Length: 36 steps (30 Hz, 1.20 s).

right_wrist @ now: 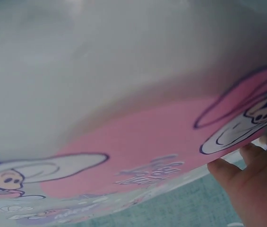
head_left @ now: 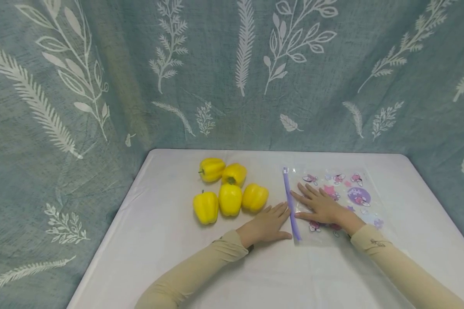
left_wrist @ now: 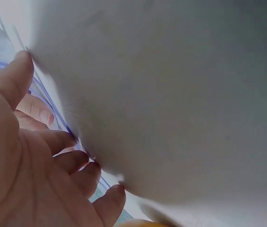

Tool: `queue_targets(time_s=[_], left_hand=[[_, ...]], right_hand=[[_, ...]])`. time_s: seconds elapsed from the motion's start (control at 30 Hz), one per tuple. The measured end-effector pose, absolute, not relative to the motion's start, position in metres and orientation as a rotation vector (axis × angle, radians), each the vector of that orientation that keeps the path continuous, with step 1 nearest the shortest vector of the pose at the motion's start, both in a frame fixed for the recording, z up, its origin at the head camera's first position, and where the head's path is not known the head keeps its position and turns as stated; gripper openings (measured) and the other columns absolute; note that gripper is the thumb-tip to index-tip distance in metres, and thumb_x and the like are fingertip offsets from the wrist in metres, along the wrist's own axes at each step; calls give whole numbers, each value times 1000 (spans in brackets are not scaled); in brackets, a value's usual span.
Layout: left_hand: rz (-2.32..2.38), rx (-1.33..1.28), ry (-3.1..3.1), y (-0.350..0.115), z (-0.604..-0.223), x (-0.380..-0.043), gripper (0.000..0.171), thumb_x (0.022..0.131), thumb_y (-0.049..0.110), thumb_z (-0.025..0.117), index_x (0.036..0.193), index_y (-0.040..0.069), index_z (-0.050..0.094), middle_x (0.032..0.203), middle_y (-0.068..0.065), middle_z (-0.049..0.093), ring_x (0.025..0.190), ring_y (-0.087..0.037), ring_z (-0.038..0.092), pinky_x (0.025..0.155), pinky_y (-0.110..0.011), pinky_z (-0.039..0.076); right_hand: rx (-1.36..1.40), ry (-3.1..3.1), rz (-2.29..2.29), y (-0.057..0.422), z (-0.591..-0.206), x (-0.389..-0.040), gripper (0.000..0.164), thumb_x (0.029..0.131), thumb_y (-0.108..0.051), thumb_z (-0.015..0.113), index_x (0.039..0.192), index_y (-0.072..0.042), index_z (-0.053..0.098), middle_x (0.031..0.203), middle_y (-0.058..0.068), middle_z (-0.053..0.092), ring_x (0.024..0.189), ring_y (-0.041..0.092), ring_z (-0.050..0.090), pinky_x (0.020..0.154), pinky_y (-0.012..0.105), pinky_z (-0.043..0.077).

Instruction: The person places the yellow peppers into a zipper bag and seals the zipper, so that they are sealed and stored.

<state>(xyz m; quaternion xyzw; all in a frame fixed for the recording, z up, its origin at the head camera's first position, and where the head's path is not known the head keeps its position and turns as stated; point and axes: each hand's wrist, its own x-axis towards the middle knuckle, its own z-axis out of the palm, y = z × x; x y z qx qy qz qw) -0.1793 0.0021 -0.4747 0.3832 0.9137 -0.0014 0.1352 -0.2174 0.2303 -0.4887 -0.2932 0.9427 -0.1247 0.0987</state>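
A clear plastic zip bag (head_left: 365,214) printed with pink and purple cartoon figures lies flat on the table, its purple zip strip (head_left: 287,184) toward the left. My right hand (head_left: 321,206) rests on the bag with fingers spread, just right of the strip. My left hand (head_left: 267,224) lies with straight fingers at the strip's left side, fingertips right at it. In the left wrist view the fingers (left_wrist: 67,161) touch the table along the purple line. Several yellow bell peppers (head_left: 230,200) sit to the left of the bag, close to my left hand.
The table (head_left: 170,257) has a white cover. Behind it and along both sides hangs a blue-green curtain (head_left: 216,64) with white leaf prints. The peppers stand in a loose cluster toward the back left, some touching each other.
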Motion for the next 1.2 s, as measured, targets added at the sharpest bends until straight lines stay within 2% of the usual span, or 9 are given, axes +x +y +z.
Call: queue_targets(time_s=[0.2,0.6,0.77,1.0,1.2], left_hand=[[-42,1099,2645,9,-479,-183,78,91,60,37,148,10,19,156,-6,10,143,-18,10,116,-38,18],[-25,1114,2626,13,-474,-190,85,87,63,42,148,8,19,155,-8,12,143,-19,11,116,-38,18],[-13,1107,2612,14,-472,-190,85,87,62,43,148,8,18,155,-9,11,143,-19,10,116,-39,17],[17,1108,2594,13,-471,-189,85,88,60,44,148,8,15,155,-10,8,143,-20,9,116,-40,16],[21,1121,2604,12,-468,-190,84,88,60,45,148,9,17,155,-10,10,143,-20,10,116,-40,18]], right_hand=[[-893,2815,-361,234,-492,-217,70,89,-56,47,147,-24,24,155,14,11,140,40,8,109,64,8],[-886,2766,-431,234,-491,-215,70,88,-57,48,147,-25,26,155,15,9,140,40,5,109,64,2],[-896,2771,-455,232,-492,-213,70,89,-58,47,147,-25,25,154,14,11,141,38,8,110,63,5],[-922,2803,-525,229,-490,-210,74,88,-54,52,148,-19,23,152,19,18,138,41,15,108,65,10],[-922,2807,-580,227,-488,-211,74,87,-51,55,147,-20,25,152,19,19,138,41,17,109,63,11]])
